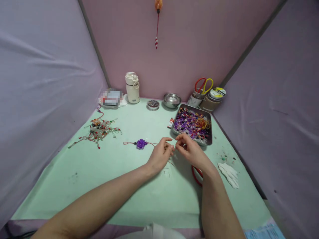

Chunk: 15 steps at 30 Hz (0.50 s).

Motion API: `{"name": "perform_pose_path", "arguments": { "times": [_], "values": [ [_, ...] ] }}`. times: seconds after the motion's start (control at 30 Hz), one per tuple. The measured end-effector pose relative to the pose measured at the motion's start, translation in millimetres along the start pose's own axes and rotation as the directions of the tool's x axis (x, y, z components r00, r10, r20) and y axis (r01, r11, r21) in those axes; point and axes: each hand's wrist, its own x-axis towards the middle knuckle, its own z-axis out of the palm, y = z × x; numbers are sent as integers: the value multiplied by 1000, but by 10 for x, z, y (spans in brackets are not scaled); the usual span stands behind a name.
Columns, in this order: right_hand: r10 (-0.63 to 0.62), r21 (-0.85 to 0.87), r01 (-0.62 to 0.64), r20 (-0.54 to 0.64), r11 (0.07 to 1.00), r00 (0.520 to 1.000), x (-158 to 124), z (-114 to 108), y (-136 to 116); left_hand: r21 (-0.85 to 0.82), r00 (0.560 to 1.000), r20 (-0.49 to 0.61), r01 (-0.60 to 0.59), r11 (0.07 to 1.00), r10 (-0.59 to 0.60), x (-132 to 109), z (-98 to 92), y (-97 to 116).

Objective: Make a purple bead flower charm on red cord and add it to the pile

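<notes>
My left hand [161, 154] and my right hand [189, 150] meet fingertip to fingertip over the green table [124, 186], both pinched on a thin red cord [152, 143]. The cord runs left to a cluster of purple beads [141, 143] lying on the table, with a dark bead and a red loop beyond it. Just behind my right hand stands a metal tray [210, 138] full of purple, red and dark beads with some orange thread.
A heap of finished beaded strings [99, 130] lies at the left. Along the back stand a white flask [132, 87], a round tin [153, 105], a steel bowl [171, 100], scissors [203, 85] in a cup and a tape roll [216, 94]. A red ring [196, 175] and white scraps [229, 174] lie right.
</notes>
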Motion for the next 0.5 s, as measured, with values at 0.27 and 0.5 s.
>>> {"name": "perform_pose_path", "arguments": {
  "times": [0.27, 0.5],
  "values": [
    [28, 24, -31, 124, 999, 992, -25, -9, 33, 371, 976, 20, -208, 905, 216, -52, -27, -60],
    [42, 1, -42, 157, 999, 987, -26, 4, 75, 475, 946, 60, -308, 824, 319, -69, -29, -138]
  ]
}}
